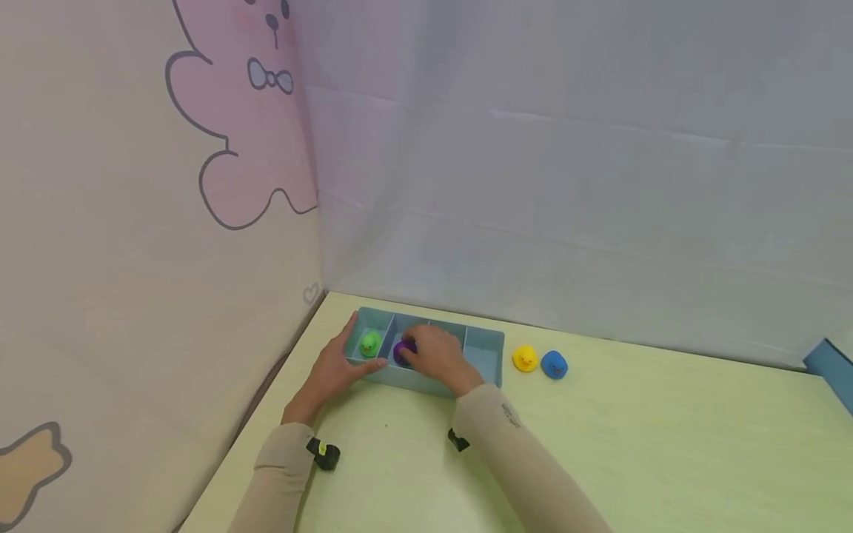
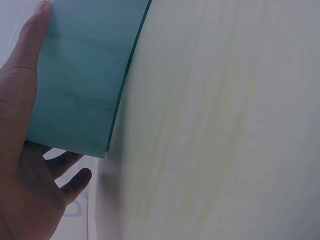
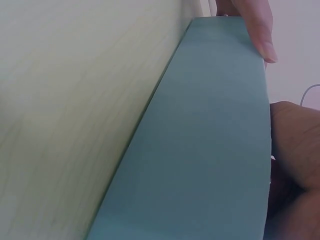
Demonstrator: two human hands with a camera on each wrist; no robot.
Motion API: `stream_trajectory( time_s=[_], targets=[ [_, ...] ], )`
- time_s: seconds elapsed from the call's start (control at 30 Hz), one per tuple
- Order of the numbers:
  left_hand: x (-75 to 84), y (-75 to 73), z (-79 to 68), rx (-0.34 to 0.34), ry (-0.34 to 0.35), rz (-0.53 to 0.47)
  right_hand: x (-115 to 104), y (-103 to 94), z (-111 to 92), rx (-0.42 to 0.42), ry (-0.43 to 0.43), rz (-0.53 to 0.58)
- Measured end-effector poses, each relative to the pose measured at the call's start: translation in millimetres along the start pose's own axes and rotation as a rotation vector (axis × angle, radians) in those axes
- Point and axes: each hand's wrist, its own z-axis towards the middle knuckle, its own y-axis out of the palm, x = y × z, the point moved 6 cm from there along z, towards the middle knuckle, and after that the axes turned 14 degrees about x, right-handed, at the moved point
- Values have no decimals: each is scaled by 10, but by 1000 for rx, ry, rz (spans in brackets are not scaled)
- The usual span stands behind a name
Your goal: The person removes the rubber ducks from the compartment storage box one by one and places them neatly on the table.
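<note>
A blue-green divided tray [image 1: 413,380] lies on the table, split into several compartments in a row. My left hand [image 1: 329,370] holds its left end, fingers along the end wall and thumb over the front rim. In the leftmost compartment sits a green toy duck [image 1: 370,342]. My right hand [image 1: 436,355] reaches into the second compartment and pinches a round purple toy [image 1: 400,354], mostly covered by the fingers. The right wrist view shows the tray's front wall [image 3: 200,130], with the left thumb [image 3: 262,45] at its far end.
Right of the tray, a yellow toy duck [image 1: 526,358] and a blue toy duck [image 1: 554,365] stand side by side on the pale table [image 1: 666,437]. Fabric walls rise behind [image 1: 566,185] and at left [image 1: 133,296]. A blue object [image 1: 829,370] shows at the right edge.
</note>
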Motion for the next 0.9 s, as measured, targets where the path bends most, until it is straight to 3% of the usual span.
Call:
stream_trajectory(
  time_s=[0.3, 0.9],
  targets=[
    [5, 20, 10, -8, -1, 19, 38, 27, 14, 4, 45, 5],
    [-3, 6, 6, -12, -10, 12, -18, -112, -75, 57, -33, 46]
  ],
)
